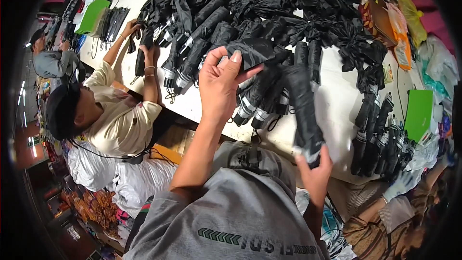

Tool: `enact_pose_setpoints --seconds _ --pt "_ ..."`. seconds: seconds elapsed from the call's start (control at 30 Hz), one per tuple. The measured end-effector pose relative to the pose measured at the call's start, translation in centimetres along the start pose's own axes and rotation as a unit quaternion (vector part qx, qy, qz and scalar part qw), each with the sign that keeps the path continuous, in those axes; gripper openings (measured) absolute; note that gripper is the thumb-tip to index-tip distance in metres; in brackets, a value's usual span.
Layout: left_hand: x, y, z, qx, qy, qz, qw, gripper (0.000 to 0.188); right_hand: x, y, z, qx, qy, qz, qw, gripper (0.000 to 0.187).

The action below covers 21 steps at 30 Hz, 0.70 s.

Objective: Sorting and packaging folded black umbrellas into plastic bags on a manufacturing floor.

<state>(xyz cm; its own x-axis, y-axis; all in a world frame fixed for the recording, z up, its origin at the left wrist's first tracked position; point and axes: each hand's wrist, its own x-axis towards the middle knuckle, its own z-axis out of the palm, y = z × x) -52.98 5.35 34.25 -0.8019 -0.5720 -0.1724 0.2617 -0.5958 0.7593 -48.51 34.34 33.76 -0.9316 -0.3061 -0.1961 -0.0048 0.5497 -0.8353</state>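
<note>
At the centre of my frame, the folded umbrella (302, 101) is black with a silver-grey end. The heap of umbrellas (269, 0) across the top is black too, on a white table (337, 101). I see green folders at upper left (91, 15) and far right (417, 113). At lower centre, my shirt (231, 216) is grey with a dark green chevron print. At left, a co-worker's shirt (120, 125) is cream.
</note>
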Motion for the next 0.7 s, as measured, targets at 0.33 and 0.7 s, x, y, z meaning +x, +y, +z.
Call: enact_pose_setpoints --seconds 0.33,0.7 --pt "-1.2 1.2 0.9 0.030 -0.080 0.005 0.996 0.009 0.3 -1.2 1.0 -0.059 0.055 -0.182 0.980 0.050" --pt "-3.6 0.6 -1.2 0.038 -0.266 -0.110 0.957 0.044 0.0 -1.8 2.3 0.355 -0.282 0.037 0.891 0.045"
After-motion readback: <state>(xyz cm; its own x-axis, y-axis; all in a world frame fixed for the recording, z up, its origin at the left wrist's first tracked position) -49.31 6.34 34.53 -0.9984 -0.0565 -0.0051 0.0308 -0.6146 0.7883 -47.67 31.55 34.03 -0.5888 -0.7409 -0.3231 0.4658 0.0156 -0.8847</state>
